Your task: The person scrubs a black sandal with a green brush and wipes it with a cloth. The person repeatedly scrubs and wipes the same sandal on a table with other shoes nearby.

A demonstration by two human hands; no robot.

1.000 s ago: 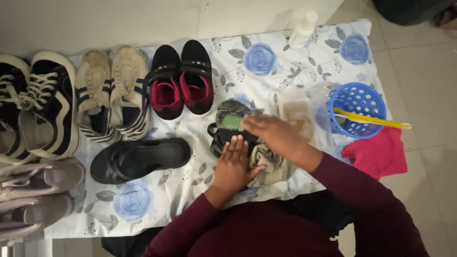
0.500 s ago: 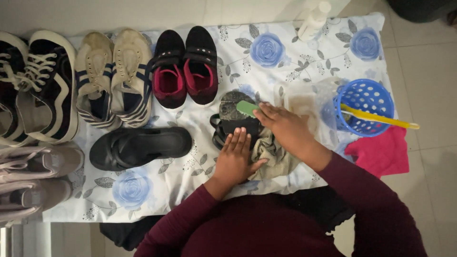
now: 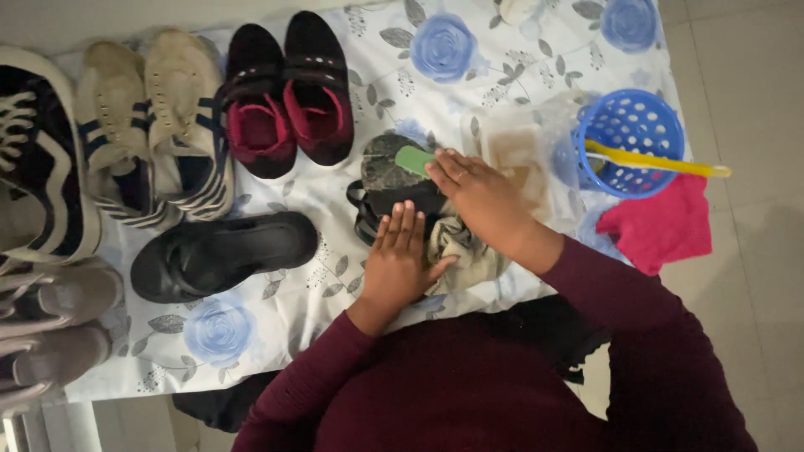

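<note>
The left hand (image 3: 400, 255) lies flat, fingers spread, pressing down on a dark sandal (image 3: 387, 188) at the cloth's centre. The right hand (image 3: 479, 194) closes around a green brush (image 3: 414, 159), its head on the sandal's top at 12 o'clock from the left hand. A crumpled beige rag (image 3: 462, 251) sits between the wrists. At 3 o'clock stands a blue basket (image 3: 630, 138) with a yellow tool (image 3: 653, 161). Hard strokes could skid the sandal sideways or scatter dirt onto the floral sheet (image 3: 335, 276).

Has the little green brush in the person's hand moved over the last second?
Yes. The small green brush in the right hand has slid from the middle of the dark sandal toward its right edge.
</note>
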